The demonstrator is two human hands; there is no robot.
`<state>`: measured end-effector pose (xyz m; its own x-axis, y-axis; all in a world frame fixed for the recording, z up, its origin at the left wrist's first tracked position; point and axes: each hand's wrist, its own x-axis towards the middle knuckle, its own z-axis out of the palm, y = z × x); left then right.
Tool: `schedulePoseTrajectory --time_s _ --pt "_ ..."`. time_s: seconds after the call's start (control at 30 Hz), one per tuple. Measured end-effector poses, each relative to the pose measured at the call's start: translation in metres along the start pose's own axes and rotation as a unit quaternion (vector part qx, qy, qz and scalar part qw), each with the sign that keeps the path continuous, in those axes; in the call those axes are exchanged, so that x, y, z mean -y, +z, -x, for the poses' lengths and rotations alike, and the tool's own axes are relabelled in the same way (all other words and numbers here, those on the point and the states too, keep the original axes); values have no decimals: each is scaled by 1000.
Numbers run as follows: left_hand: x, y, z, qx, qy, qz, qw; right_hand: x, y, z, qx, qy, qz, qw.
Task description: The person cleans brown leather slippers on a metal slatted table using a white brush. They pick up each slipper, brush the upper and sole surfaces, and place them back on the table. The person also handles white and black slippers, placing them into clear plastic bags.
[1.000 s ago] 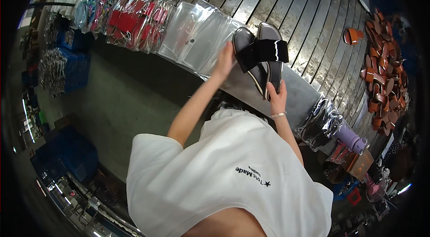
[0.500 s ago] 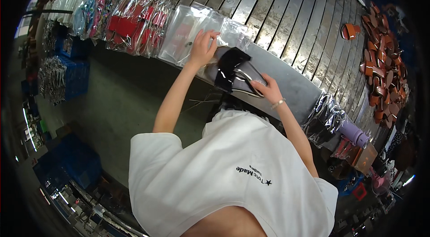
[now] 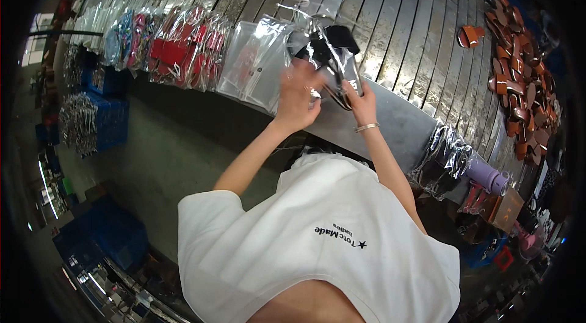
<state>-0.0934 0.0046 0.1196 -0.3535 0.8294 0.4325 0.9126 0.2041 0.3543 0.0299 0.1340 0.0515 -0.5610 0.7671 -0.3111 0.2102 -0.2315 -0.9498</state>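
My right hand (image 3: 362, 105) grips the lower end of a pair of black slide sandals (image 3: 342, 38), which tilt up over the edge of the slatted table. Clear plastic with glare on it wraps at least part of them. Close against their left side is my left hand (image 3: 297, 98), its fingers smeared by motion, so whether they hold the plastic cannot be made out. Just left of the sandals lies a stack of flat clear plastic bags (image 3: 249, 66).
A bare metal plate (image 3: 397, 116) runs along the table's near edge. Bagged red sandals (image 3: 183, 51) line up at left. Brown sandals (image 3: 519, 79) are heaped at far right, with one orange-brown sandal (image 3: 470, 36) apart. Bagged black items (image 3: 442, 161) and a purple roll (image 3: 486, 177) lie at right.
The sandals have moved up and away from me and now stand more upright, with plastic around them. My left hand has come from above the bag stack to the sandals' side.
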Motion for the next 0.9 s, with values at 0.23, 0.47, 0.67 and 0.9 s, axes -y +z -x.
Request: schedulePoseTrajectory --time_s 0.23,0.47,0.67,0.9 --pt "-68 45 -12 254 -97 373 887 81 -39 10 -92 -4 -180 979" --pt "-74 26 -33 276 -84 240 927 104 -63 30 -130 -67 -398 906" --pt "-72 -1 -54 217 -271 542 765 114 -68 38 -241 -110 -383 885" --pt "-85 64 -33 180 -220 823 492 54 -53 41 -266 -43 -387 882"
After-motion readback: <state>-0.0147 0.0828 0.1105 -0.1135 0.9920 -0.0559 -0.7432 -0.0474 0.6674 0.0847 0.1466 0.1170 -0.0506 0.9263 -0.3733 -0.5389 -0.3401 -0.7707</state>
